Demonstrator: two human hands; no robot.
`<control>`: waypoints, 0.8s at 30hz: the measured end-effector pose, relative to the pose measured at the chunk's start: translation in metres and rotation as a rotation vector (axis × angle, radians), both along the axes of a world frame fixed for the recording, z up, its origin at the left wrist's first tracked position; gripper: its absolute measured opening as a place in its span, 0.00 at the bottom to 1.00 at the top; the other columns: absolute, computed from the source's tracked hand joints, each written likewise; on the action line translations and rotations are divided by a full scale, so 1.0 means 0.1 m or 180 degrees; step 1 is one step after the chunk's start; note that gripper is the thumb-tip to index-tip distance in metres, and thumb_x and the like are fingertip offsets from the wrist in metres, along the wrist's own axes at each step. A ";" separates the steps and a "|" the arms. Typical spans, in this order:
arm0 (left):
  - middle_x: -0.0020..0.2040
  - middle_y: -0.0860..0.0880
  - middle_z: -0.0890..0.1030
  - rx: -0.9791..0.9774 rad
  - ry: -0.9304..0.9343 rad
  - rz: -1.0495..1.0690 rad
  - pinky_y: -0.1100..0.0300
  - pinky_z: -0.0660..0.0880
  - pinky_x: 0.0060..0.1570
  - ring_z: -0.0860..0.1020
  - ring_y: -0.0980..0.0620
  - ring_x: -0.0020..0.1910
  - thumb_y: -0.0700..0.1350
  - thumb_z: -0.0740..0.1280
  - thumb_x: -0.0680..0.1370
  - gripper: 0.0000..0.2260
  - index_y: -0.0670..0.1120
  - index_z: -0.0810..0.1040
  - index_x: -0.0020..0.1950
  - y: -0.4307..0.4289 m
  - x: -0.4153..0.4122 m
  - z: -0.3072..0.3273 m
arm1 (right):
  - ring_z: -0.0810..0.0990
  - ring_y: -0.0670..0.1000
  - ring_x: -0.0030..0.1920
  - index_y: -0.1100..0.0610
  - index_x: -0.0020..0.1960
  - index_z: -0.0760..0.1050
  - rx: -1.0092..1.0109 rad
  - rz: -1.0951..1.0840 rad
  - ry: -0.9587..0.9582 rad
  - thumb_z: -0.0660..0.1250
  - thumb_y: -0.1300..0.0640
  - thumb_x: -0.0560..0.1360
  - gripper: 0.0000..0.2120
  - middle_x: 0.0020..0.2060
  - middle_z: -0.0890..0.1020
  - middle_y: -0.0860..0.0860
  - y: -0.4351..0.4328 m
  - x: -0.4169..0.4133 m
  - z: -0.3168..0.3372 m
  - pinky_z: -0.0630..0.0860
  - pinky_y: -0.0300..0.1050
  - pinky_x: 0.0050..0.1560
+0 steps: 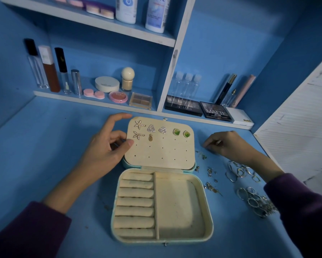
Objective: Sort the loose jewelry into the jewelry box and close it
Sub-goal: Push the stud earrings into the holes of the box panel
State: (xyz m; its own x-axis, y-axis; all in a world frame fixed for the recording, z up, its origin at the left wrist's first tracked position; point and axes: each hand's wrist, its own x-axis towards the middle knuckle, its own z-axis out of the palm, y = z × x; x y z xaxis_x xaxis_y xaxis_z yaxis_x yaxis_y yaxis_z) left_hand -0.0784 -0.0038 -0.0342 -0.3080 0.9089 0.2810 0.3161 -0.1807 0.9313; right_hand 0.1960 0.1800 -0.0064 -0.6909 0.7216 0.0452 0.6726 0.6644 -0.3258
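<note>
the jewelry box (209, 220) is laid open on the blue table (63, 174). pinned on its lid (160, 153) are two starfish studs (139, 124), two triangle studs (151, 128), two green studs (176, 131) and one pineapple stud (150, 137). in the base, cream ring rolls (136, 202) are set left of a wide compartment (178, 207) with bare lining. the lid's left edge is gripped by the left hand (104, 146), thumb on the panel. a small shiny piece (218, 142) is pinched in the curled right hand (229, 146), near the loose jewelry (253, 200) scattered right of the box.
</note>
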 end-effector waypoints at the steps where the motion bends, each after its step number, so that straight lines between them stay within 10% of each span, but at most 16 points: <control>1: 0.39 0.52 0.84 -0.0004 0.0006 -0.0003 0.52 0.75 0.51 0.81 0.50 0.43 0.34 0.67 0.76 0.24 0.62 0.68 0.59 0.00 0.00 0.00 | 0.78 0.37 0.36 0.55 0.44 0.83 0.0014 0.0008 -0.0013 0.69 0.67 0.72 0.08 0.37 0.82 0.43 0.00 0.00 0.00 0.68 0.23 0.41; 24: 0.39 0.53 0.84 0.0024 0.0064 0.0002 0.55 0.75 0.49 0.81 0.53 0.41 0.34 0.67 0.76 0.25 0.63 0.67 0.59 0.00 -0.01 0.00 | 0.77 0.34 0.39 0.55 0.42 0.83 -0.0046 0.0034 0.0078 0.72 0.65 0.70 0.06 0.37 0.80 0.41 0.02 -0.03 -0.04 0.69 0.24 0.41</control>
